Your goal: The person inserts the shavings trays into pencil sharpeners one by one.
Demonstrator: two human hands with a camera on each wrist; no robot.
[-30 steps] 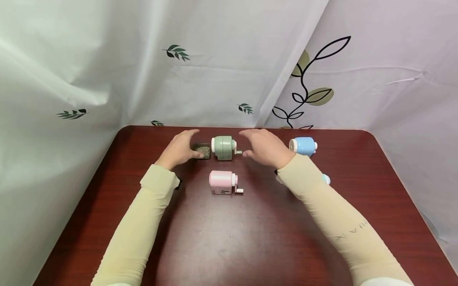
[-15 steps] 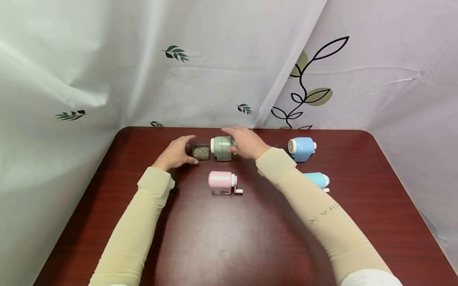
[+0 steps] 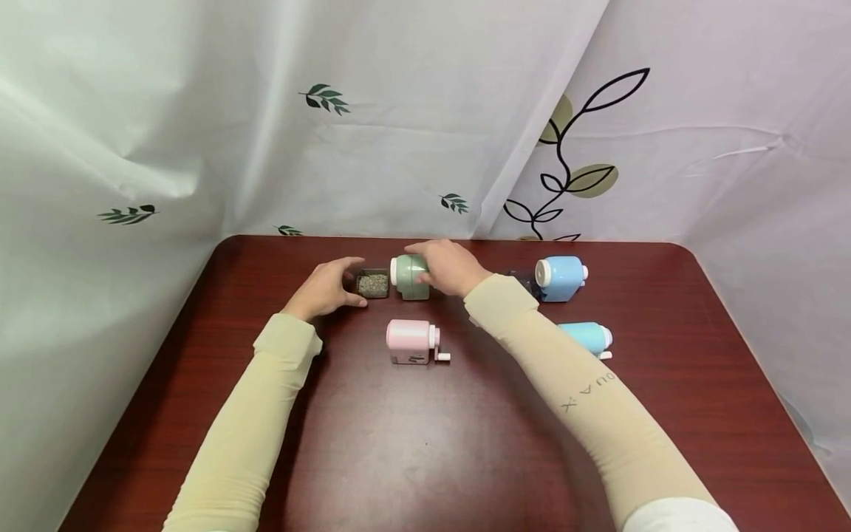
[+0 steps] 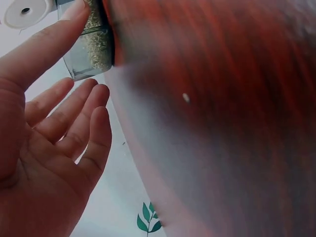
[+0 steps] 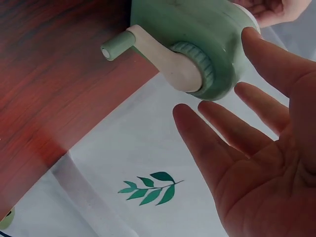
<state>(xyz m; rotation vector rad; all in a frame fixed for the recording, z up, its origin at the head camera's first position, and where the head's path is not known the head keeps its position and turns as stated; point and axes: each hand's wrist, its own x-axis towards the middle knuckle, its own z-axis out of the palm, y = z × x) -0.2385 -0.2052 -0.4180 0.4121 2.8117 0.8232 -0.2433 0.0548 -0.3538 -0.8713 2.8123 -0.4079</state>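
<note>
A green pencil sharpener point(image 3: 409, 278) stands at the far middle of the table, its white round face to the left. My right hand point(image 3: 453, 267) is at its crank end, fingers spread and thumb tip close to the body. In the right wrist view the crank point(image 5: 165, 61) shows beyond my fingertips point(image 5: 182, 112). Left of the sharpener sits a clear shavings drawer point(image 3: 374, 285) filled with pencil shavings. My left hand point(image 3: 324, 288) curves loosely about its left side, fingers apart. In the left wrist view the thumb point(image 4: 47, 42) overlaps the drawer.
A pink sharpener point(image 3: 408, 341) stands nearer, in the middle. To the right are a blue sharpener point(image 3: 564, 278), a dark item point(image 3: 525, 282) beside it, and a turquoise sharpener point(image 3: 588, 337) partly behind my right sleeve. A white curtain point(image 3: 399, 162) hangs behind the table point(image 3: 425, 458).
My right hand has moved left to the green sharpener's crank end, uncovering the blue and turquoise sharpeners. My left hand has drawn slightly left and down, showing more of the drawer.
</note>
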